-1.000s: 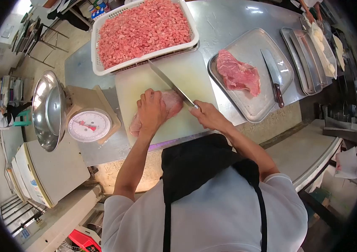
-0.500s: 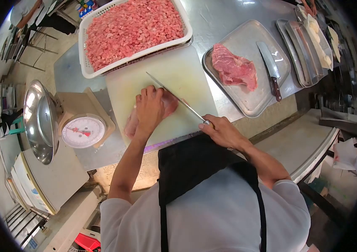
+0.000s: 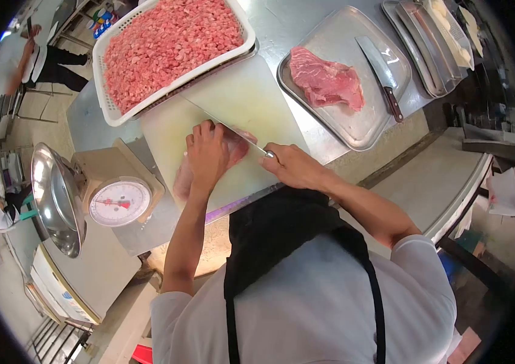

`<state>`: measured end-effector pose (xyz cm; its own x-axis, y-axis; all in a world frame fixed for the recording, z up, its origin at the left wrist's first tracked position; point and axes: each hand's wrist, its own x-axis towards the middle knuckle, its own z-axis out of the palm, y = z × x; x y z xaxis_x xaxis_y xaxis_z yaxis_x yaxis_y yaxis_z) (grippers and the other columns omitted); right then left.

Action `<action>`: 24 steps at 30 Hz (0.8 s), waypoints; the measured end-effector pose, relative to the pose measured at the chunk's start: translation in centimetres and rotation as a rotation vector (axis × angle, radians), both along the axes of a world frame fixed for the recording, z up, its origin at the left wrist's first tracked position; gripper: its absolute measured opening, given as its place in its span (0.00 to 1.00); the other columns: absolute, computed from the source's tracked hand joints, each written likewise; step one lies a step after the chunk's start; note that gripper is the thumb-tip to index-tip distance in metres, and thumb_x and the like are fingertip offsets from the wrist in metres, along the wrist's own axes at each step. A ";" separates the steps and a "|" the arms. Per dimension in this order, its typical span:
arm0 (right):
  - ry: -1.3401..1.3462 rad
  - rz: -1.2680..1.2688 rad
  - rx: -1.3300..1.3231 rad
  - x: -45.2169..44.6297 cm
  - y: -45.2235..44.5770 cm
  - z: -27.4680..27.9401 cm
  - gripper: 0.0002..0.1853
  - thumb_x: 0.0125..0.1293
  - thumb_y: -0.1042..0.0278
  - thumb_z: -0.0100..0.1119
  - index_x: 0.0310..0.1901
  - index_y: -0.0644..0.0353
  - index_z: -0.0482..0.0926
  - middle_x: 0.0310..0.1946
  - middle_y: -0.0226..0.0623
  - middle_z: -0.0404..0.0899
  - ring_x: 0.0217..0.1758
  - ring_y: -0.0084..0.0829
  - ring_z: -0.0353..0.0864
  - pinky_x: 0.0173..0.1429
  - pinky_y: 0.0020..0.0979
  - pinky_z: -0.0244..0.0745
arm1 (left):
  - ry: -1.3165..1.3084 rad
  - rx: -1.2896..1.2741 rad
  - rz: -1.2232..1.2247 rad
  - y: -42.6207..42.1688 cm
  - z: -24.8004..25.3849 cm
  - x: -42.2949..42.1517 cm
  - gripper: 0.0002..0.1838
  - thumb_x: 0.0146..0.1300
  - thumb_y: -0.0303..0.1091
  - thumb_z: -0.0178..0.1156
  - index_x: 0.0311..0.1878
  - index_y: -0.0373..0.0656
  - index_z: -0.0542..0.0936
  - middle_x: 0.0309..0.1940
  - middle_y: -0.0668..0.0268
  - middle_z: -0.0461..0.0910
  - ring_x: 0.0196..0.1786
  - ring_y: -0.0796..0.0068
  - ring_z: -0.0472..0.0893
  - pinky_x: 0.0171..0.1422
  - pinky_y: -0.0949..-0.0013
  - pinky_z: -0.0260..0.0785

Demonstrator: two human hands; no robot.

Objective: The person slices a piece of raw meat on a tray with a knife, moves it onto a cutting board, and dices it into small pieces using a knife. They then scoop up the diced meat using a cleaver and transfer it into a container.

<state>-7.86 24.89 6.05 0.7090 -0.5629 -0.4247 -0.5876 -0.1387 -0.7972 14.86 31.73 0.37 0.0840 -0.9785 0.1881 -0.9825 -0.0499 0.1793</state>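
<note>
On the white cutting board [image 3: 269, 103] lies a piece of raw meat [image 3: 183, 181]. My left hand [image 3: 206, 155] presses down on it with curled fingers, covering its middle. A long thin knife [image 3: 228, 128] is in my right hand [image 3: 297, 168], whose fingers wrap round the handle. The blade runs up and to the left across the meat, just beyond my left fingertips. How deep its edge sits in the meat I cannot tell. A strip of meat [image 3: 246, 134] shows on the blade's far side.
A white basket [image 3: 101, 85] heaped with diced meat [image 3: 169, 51] stands at the board's far side. On the right, a metal tray [image 3: 354, 133] holds a meat slab [image 3: 327, 79] and another knife [image 3: 378, 68]. A dial scale [image 3: 120, 202] stands left. A person [image 3: 57, 60] is at upper left.
My right hand has pushed the knife forward and left across the meat. My left hand stays on the meat. The whole view has shifted and turned slightly.
</note>
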 end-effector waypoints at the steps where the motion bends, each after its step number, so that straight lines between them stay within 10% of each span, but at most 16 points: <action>1: 0.026 0.002 0.036 -0.3 0.1 0.4 0.24 0.78 0.49 0.53 0.51 0.69 0.78 0.38 0.65 0.83 0.48 0.66 0.84 0.56 0.57 0.76 | 0.002 0.017 0.009 -0.2 0.0 0.1 0.17 0.58 0.32 0.63 0.52 0.44 0.78 0.52 0.58 0.75 0.57 0.55 0.75 0.58 0.50 0.67; 15: 0.035 0.050 -0.313 -0.6 1.9 -2.6 0.22 0.76 0.49 0.57 0.53 0.64 0.76 0.32 0.58 0.85 0.39 0.61 0.86 0.47 0.57 0.79 | 0.316 -0.201 0.158 1.2 3.6 0.3 0.11 0.56 0.26 0.63 0.44 0.40 0.82 0.40 0.55 0.80 0.51 0.47 0.78 0.57 0.51 0.71; 18: 0.033 0.045 -0.327 -0.5 2.2 -2.6 0.24 0.75 0.48 0.57 0.52 0.66 0.76 0.34 0.57 0.85 0.40 0.60 0.87 0.48 0.57 0.80 | 0.402 -0.136 -0.185 -2.5 7.1 0.5 0.10 0.57 0.27 0.66 0.43 0.39 0.84 0.39 0.56 0.83 0.49 0.51 0.81 0.56 0.54 0.72; 24: 0.058 0.071 -0.283 -0.5 1.8 -2.1 0.25 0.74 0.48 0.58 0.52 0.67 0.77 0.36 0.57 0.86 0.42 0.59 0.87 0.49 0.56 0.80 | 0.239 0.721 -0.375 -8.7 4.7 -1.2 0.07 0.61 0.32 0.69 0.42 0.44 0.87 0.37 0.59 0.86 0.43 0.53 0.84 0.50 0.53 0.75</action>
<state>-8.34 26.71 3.97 0.7299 -0.6147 -0.2988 -0.6117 -0.3925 -0.6868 13.71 23.07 5.10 -0.3122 -0.8234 -0.4739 -0.8966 0.0904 0.4335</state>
